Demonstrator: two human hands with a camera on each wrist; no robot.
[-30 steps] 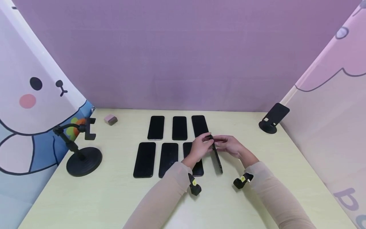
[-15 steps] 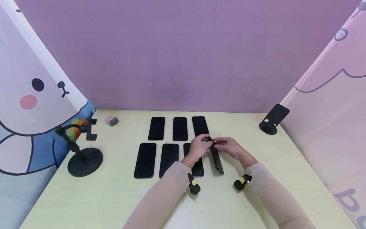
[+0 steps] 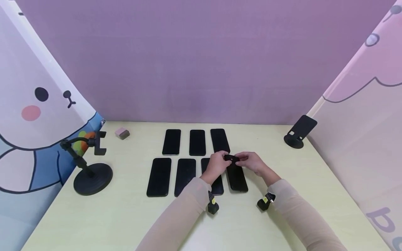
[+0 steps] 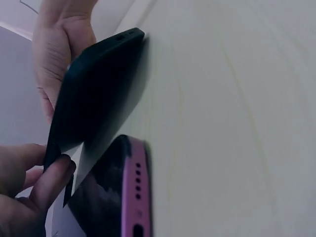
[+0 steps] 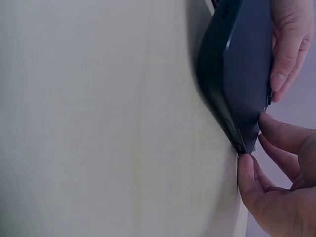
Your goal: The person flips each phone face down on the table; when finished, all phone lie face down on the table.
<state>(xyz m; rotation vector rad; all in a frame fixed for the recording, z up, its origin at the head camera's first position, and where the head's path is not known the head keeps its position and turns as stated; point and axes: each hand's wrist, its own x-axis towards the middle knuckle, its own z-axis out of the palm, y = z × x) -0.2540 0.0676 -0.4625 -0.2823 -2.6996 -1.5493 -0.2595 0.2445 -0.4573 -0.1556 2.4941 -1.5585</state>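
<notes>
A black phone case point(image 3: 237, 177), with an opening near its far end, is tilted with its near end low over the table. My left hand point(image 3: 217, 166) pinches its far left corner. At the far right corner, my right hand point(image 3: 253, 163) pinches it between thumb and fingers. Light shows through a gap beside my left fingertips in the left wrist view, where the case point(image 4: 98, 94) is seen from its left side. Beneath my left forearm lies a black-screened phone point(image 3: 217, 184), partly hidden; its pink edge point(image 4: 136, 197) shows in the left wrist view.
Several dark-screened phones lie in two rows, including one phone point(image 3: 159, 177) at the front left. A jointed black stand point(image 3: 92, 178) is at the left. A small pink and grey block point(image 3: 122, 133) sits behind it. A round-based stand point(image 3: 294, 141) bears a black plate at the back right.
The phone case has turned from nearly edge-on to showing its broad dark face, its near end shifting slightly right. Both hands stay at its far end.
</notes>
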